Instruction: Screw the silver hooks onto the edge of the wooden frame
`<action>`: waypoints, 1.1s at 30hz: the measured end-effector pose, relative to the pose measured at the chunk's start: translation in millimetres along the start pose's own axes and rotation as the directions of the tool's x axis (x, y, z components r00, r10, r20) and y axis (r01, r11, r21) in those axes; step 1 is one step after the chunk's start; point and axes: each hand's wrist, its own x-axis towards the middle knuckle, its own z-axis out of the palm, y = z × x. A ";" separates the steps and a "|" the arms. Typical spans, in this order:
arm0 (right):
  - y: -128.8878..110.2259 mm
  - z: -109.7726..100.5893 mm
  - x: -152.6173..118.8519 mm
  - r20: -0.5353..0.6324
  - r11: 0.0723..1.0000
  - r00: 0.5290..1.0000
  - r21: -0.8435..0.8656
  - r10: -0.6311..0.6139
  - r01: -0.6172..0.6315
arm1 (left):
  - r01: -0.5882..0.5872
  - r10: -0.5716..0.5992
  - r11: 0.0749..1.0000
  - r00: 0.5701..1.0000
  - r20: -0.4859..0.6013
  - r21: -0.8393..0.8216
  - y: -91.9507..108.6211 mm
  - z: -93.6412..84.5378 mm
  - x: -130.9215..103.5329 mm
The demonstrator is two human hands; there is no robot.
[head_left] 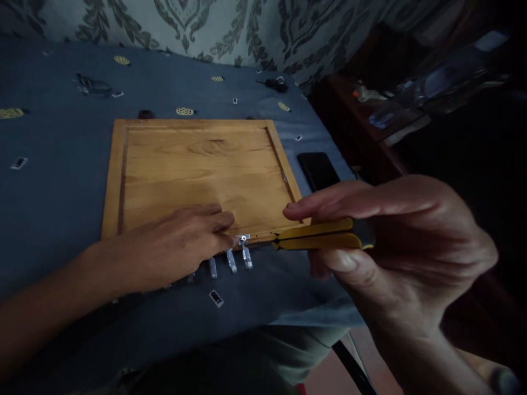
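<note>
A square wooden panel (197,164) with a raised frame lies flat on a blue cloth. My left hand (177,244) rests on its near edge, fingertips pinching a small metal bracket (244,239) there. Several similar metal pieces (230,262) lie on the cloth just below that edge. My right hand (395,236) grips yellow-handled pliers (321,237), held level, with the nose pointing left toward the bracket. The jaws' tip is hard to make out in the dim light.
A black phone (318,170) lies to the right of the panel. The blue patterned cloth (53,181) covers a bed, with small dark items (274,83) near the far edge. A dark wooden table (370,126) with clutter stands at the right.
</note>
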 end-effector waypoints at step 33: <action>-9.4 4.9 -1.9 -0.075 0.981 0.981 -0.062 0.178 -0.182 | 0.045 -0.043 0.997 0.999 0.023 -0.062 -0.8 0.3 -2.9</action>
